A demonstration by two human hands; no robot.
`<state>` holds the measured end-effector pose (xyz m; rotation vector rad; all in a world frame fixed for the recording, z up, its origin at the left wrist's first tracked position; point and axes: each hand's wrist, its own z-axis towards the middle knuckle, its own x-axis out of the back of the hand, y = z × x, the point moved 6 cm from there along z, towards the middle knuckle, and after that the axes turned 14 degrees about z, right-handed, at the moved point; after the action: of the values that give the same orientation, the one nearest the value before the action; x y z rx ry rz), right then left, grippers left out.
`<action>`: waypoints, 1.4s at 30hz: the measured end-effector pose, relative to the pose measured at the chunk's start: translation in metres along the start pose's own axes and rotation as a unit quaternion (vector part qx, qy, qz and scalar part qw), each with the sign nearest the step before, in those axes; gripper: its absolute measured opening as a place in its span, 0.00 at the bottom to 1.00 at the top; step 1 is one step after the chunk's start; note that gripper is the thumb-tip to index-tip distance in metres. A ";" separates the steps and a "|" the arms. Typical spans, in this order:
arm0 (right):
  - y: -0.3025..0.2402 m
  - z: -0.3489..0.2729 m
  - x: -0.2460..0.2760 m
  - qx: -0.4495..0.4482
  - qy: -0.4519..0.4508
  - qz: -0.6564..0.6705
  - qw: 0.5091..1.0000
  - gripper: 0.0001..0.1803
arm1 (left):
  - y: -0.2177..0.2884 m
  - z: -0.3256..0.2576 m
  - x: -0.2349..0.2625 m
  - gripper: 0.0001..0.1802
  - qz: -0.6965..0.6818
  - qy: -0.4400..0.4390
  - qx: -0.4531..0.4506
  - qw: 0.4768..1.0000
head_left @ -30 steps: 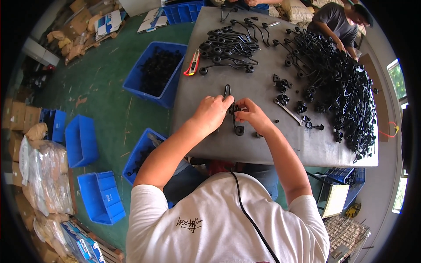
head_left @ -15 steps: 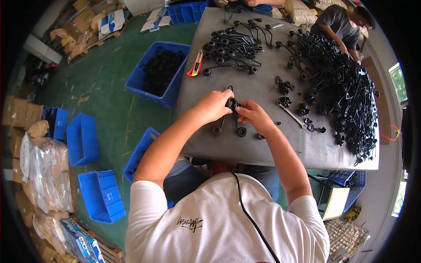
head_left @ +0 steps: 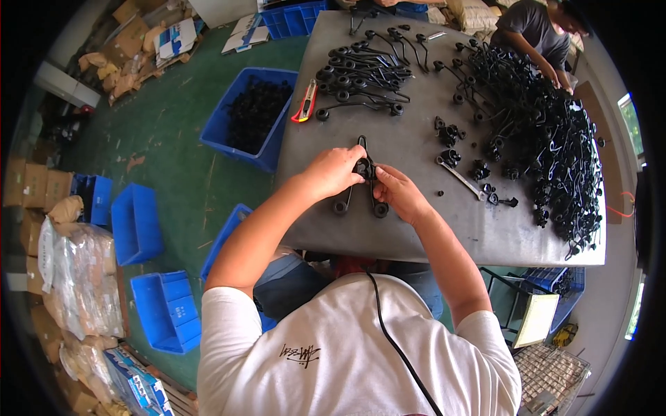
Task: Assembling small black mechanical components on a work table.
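Head view: near the grey desk's [head_left: 416, 229] front edge, the left hand [head_left: 336, 170] and right hand [head_left: 399, 194] have fingers closed on a black metal V-shaped bracket with round ends [head_left: 362, 182]. A red-handled utility knife [head_left: 305, 104] lies by the left edge. Cardboard boxes [head_left: 132, 35] are stacked on the floor far left.

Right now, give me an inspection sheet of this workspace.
Surface: grey table, bare near its front edge.
Job's things: black V-shaped bent metal part with round ends, a small black fitting at its middle.
Clutter: row of similar parts; big tangled heap; wrench; red utility knife.
Hands: left hand and right hand both pinch the part's middle.
Cables: black cord down the person's back.
Surroundings: blue bin of black parts, other blue bins, cardboard, bagged goods, another person at the far corner.
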<state>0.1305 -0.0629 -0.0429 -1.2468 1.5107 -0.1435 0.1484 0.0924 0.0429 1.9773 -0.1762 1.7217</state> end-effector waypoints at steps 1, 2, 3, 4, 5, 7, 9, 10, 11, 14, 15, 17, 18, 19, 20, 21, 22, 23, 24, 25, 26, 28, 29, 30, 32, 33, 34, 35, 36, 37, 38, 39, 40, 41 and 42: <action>-0.001 0.001 0.000 0.004 -0.005 -0.006 1.000 0.24 | -0.002 0.001 -0.002 0.24 0.002 -0.002 0.000 1.000; -0.002 0.002 0.000 0.008 -0.010 -0.013 1.000 0.24 | -0.002 0.002 0.000 0.23 -0.015 0.014 -0.016 1.000; -0.002 0.001 0.001 0.009 -0.010 -0.010 1.000 0.24 | -0.001 0.003 0.001 0.23 -0.031 0.031 -0.031 0.999; -0.004 0.000 -0.001 0.000 -0.005 -0.014 1.000 0.24 | -0.003 0.002 0.000 0.23 -0.029 0.029 -0.032 0.999; -0.005 -0.001 -0.003 -0.008 0.000 -0.018 1.000 0.24 | -0.003 0.001 0.000 0.23 -0.034 0.035 -0.039 0.998; -0.008 -0.002 -0.008 -0.010 -0.001 -0.012 1.000 0.25 | -0.004 -0.001 0.001 0.23 -0.037 0.039 -0.047 0.997; -0.009 -0.002 -0.012 -0.012 -0.003 -0.006 1.000 0.25 | -0.007 -0.001 -0.001 0.24 -0.080 0.016 -0.020 0.996; -0.009 0.000 -0.015 -0.015 -0.006 0.003 1.000 0.25 | -0.007 -0.001 -0.001 0.24 -0.079 0.015 -0.021 0.997; -0.009 0.001 -0.017 -0.017 -0.010 0.013 1.000 0.26 | -0.006 -0.002 -0.001 0.25 -0.061 0.030 -0.023 0.997; -0.013 0.006 -0.018 -0.032 -0.007 -0.028 0.999 0.23 | -0.001 -0.002 0.004 0.26 -0.038 0.027 -0.014 0.999; -0.014 0.008 -0.018 -0.032 -0.007 -0.027 0.999 0.23 | 0.000 -0.002 0.004 0.26 -0.036 0.010 -0.003 0.999; -0.010 0.014 -0.016 -0.053 -0.006 -0.044 0.998 0.19 | 0.000 -0.002 -0.001 0.27 -0.041 0.016 0.002 0.999; -0.008 0.015 -0.015 -0.052 -0.006 -0.042 0.998 0.19 | 0.000 -0.004 -0.003 0.28 -0.048 0.023 0.007 0.999; -0.007 0.016 -0.015 -0.045 -0.007 -0.037 0.998 0.18 | 0.002 -0.006 -0.002 0.28 -0.046 0.020 0.006 0.999; -0.005 0.016 -0.014 -0.038 -0.007 -0.032 0.999 0.17 | 0.003 -0.009 -0.002 0.28 -0.059 0.021 0.017 0.998; -0.003 0.016 -0.011 -0.038 -0.006 -0.029 0.999 0.17 | 0.005 -0.013 -0.002 0.27 -0.072 0.022 0.028 0.997; -0.002 0.015 -0.012 -0.035 -0.015 -0.015 0.999 0.16 | 0.008 -0.016 -0.002 0.27 -0.070 0.018 0.028 0.997; -0.001 0.014 -0.012 -0.033 -0.024 -0.002 0.999 0.16 | 0.010 -0.020 0.003 0.25 -0.080 0.077 0.042 0.993; -0.001 0.015 -0.011 -0.035 -0.022 0.003 0.999 0.16 | 0.012 -0.025 0.008 0.22 -0.091 0.134 0.057 0.985; -0.003 0.016 -0.012 -0.038 -0.031 0.005 0.999 0.16 | 0.019 -0.027 0.007 0.22 -0.091 0.128 0.057 0.986; -0.001 0.016 -0.011 -0.045 -0.036 0.009 0.998 0.15 | 0.030 -0.033 0.017 0.19 -0.079 0.213 0.062 0.972; 0.000 0.026 -0.005 -0.062 -0.053 0.028 0.996 0.15 | 0.060 -0.044 0.022 0.14 -0.066 0.317 0.055 0.945; -0.003 0.030 -0.004 -0.080 -0.063 0.033 0.994 0.15 | 0.076 -0.048 0.009 0.13 -0.035 0.303 0.025 0.952; -0.007 0.029 -0.003 -0.104 -0.089 0.016 0.990 0.15 | 0.094 -0.053 -0.003 0.13 -0.021 0.292 0.002 0.956; -0.016 0.030 -0.008 -0.126 -0.111 -0.008 0.986 0.16 | 0.114 -0.058 -0.025 0.12 -0.011 0.279 -0.011 0.960; -0.018 0.027 -0.009 -0.133 -0.110 -0.008 0.985 0.16 | 0.118 -0.058 -0.037 0.14 0.005 0.264 -0.006 0.964; -0.020 0.026 -0.012 -0.141 -0.096 -0.032 0.985 0.17 | 0.120 -0.056 -0.045 0.17 0.022 0.251 -0.004 0.968; -0.021 0.027 -0.013 -0.148 -0.082 -0.056 0.984 0.17 | 0.122 -0.054 -0.050 0.17 0.021 0.252 0.000 0.968; -0.020 0.030 -0.013 -0.157 -0.080 -0.062 0.982 0.18 | 0.125 -0.052 -0.055 0.19 0.037 0.246 0.001 0.969; -0.020 0.030 -0.011 -0.158 -0.081 -0.064 0.982 0.18 | 0.129 -0.047 -0.060 0.22 0.053 0.240 0.002 0.969; -0.022 0.030 -0.012 -0.160 -0.092 -0.083 0.979 0.18 | 0.133 -0.042 -0.067 0.23 0.062 0.234 -0.007 0.970; -0.023 0.030 -0.013 -0.162 -0.103 -0.103 0.976 0.19 | 0.136 -0.039 -0.073 0.23 0.064 0.238 -0.006 0.969; -0.022 0.029 -0.012 -0.160 -0.103 -0.105 0.976 0.19 | 0.141 -0.037 -0.075 0.23 0.074 0.243 -0.016 0.967; -0.021 0.028 -0.011 -0.159 -0.095 -0.102 0.977 0.19 | 0.146 -0.034 -0.078 0.23 0.084 0.248 -0.027 0.965; -0.021 0.027 -0.009 -0.157 -0.086 -0.099 0.979 0.20 | 0.146 -0.028 -0.082 0.23 0.086 0.223 -0.024 0.971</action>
<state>0.1631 -0.0517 -0.0332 -1.6195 1.2904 0.0766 0.0476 -0.0393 0.0081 1.5266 -0.2331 2.2019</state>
